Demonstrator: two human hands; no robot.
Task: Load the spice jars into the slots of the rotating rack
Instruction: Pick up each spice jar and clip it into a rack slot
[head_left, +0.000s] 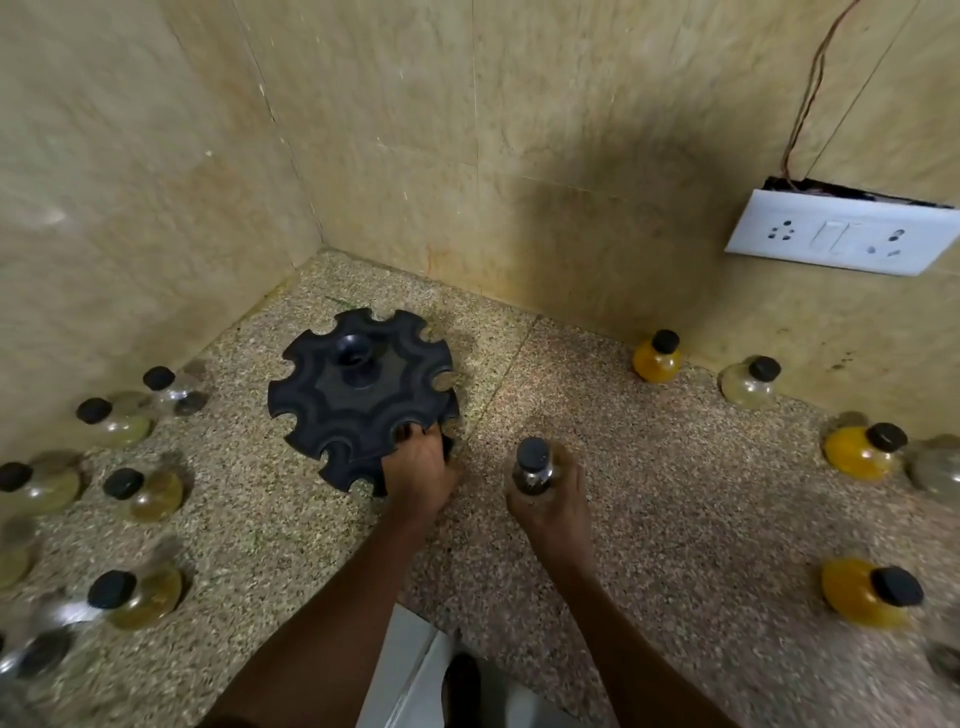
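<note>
Centrally, the left hand (418, 470) grips the black rack's (358, 400) near rim on the speckled tabletop (675, 493); the right hand (553, 501) holds a black-capped spice jar (532, 465) just right of it.

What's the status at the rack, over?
Left hand grips rack rim. Right hand holds jar. Slots empty, path clear.

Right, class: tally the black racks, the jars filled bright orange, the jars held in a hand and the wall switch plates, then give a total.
black rack: 1
bright orange jars: 3
held jar, in the right hand: 1
wall switch plate: 1
Total: 6
</note>
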